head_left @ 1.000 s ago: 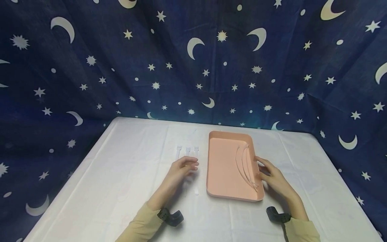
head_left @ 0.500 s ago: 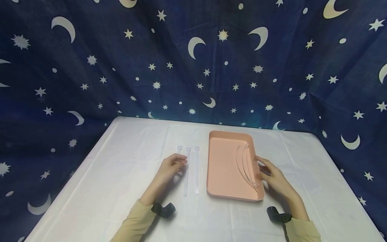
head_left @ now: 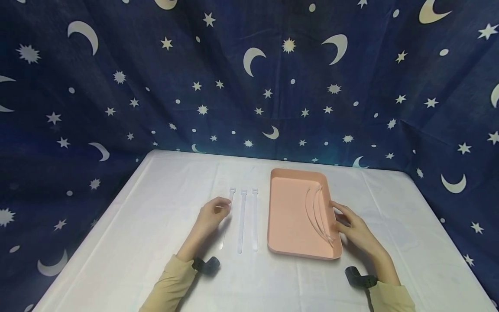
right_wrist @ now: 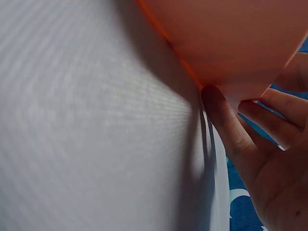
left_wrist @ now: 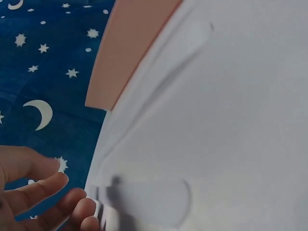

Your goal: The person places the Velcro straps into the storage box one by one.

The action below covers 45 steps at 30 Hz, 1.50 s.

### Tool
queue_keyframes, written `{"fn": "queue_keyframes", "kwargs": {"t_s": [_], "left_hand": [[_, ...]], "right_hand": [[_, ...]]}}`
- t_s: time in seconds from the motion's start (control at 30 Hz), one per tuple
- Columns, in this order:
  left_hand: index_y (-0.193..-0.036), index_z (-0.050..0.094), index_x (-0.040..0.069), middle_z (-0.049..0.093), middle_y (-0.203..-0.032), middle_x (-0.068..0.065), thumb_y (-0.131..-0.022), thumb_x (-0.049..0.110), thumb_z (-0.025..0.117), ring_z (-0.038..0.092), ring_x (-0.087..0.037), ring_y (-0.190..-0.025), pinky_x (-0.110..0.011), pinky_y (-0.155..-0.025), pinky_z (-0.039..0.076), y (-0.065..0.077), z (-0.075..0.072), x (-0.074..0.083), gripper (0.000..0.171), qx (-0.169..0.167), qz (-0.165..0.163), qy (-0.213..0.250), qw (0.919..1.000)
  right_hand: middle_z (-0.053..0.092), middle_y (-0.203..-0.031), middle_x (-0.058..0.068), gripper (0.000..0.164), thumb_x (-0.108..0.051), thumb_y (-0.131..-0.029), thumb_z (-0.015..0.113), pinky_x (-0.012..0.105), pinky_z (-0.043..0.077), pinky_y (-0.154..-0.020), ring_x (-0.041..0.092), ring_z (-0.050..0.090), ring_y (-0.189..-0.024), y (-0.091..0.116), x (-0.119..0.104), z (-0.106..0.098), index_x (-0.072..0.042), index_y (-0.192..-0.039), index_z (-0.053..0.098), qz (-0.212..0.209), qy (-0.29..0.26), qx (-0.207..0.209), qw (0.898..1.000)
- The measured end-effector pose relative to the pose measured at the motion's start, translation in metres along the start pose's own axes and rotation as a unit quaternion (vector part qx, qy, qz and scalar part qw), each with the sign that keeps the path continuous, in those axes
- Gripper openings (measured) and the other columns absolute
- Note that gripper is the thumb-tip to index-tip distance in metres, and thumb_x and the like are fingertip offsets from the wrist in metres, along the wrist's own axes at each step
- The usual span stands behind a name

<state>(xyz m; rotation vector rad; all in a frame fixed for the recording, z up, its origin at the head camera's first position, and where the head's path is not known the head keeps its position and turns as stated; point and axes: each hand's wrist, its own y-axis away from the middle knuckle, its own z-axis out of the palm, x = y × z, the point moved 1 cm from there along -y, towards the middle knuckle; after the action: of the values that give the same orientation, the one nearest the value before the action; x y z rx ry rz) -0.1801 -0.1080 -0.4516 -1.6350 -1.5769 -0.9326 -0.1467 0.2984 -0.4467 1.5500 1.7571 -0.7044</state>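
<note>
Three white straps with slotted heads, like cable ties, lie side by side on the table: a left strap (head_left: 223,239), a middle strap (head_left: 241,225) and a right strap (head_left: 255,225). My left hand (head_left: 209,216) hovers by the left strap, overlapping its middle part, fingers loosely bent and thumb apart from them. Rounded strap ends (left_wrist: 163,202) show below it in the left wrist view. My right hand (head_left: 355,229) touches the right wall of a shallow pink tray (head_left: 286,216), thumb and fingers fairly straight along it. Several thin, curved white strips (head_left: 313,207) lie inside the tray.
A white cloth covers the table (head_left: 156,225). Behind it hangs a dark blue curtain (head_left: 226,52) with moons and stars. Each wrist wears a black camera mount, the left mount (head_left: 206,265) close over the cloth.
My left hand has moved left from over the straps, uncovering the right and middle ones and then the lower part of the left one. My right hand stays at the tray.
</note>
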Motion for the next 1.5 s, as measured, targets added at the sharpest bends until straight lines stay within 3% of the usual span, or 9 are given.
{"fn": "queue_keyframes", "kwargs": {"t_s": [0.27, 0.53, 0.9, 1.5], "left_hand": [[-0.115, 0.064, 0.006, 0.066, -0.110, -0.016, -0.079, 0.011, 0.072, 0.065, -0.030, -0.098, -0.043, -0.087, 0.054, 0.0017, 0.0006, -0.0041, 0.037, 0.015, 0.045, -0.079, 0.9958], [-0.118, 0.063, 0.006, 0.065, -0.105, -0.013, -0.074, 0.014, 0.077, 0.059, -0.024, -0.089, -0.040, -0.081, 0.051, 0.0031, 0.0054, -0.0068, 0.047, 0.015, 0.080, -0.150, 0.9853], [-0.118, 0.063, 0.004, 0.064, -0.105, -0.014, -0.068, 0.001, 0.072, 0.056, -0.025, -0.091, -0.039, -0.080, 0.051, 0.0043, 0.0067, -0.0062, 0.051, 0.013, 0.116, -0.166, 0.9792], [-0.117, 0.064, 0.004, 0.064, -0.103, -0.012, -0.068, -0.006, 0.063, 0.058, -0.023, -0.088, -0.038, -0.077, 0.053, 0.0041, 0.0061, -0.0052, 0.050, 0.028, 0.097, -0.174, 0.9796]], "right_hand": [[0.027, -0.154, 0.024, 0.062, -0.017, -0.094, 0.055, 0.067, 0.034, -0.104, 0.052, 0.038, -0.132, 0.0003, 0.0011, 0.0010, -0.009, -0.150, 0.029, 0.002, 0.001, -0.001, 1.000], [0.028, -0.154, 0.025, 0.062, -0.016, -0.094, 0.055, 0.067, 0.034, -0.104, 0.052, 0.039, -0.132, 0.0008, 0.0017, 0.0008, -0.009, -0.150, 0.030, 0.000, 0.006, 0.000, 1.000], [0.027, -0.154, 0.025, 0.062, -0.018, -0.095, 0.056, 0.068, 0.033, -0.104, 0.053, 0.038, -0.132, 0.0004, 0.0017, -0.0003, -0.009, -0.150, 0.030, -0.005, 0.002, -0.001, 1.000], [0.028, -0.153, 0.026, 0.062, -0.015, -0.094, 0.055, 0.067, 0.034, -0.104, 0.053, 0.039, -0.131, 0.0001, 0.0020, 0.0007, -0.007, -0.150, 0.030, -0.011, 0.000, 0.001, 1.000]]}}
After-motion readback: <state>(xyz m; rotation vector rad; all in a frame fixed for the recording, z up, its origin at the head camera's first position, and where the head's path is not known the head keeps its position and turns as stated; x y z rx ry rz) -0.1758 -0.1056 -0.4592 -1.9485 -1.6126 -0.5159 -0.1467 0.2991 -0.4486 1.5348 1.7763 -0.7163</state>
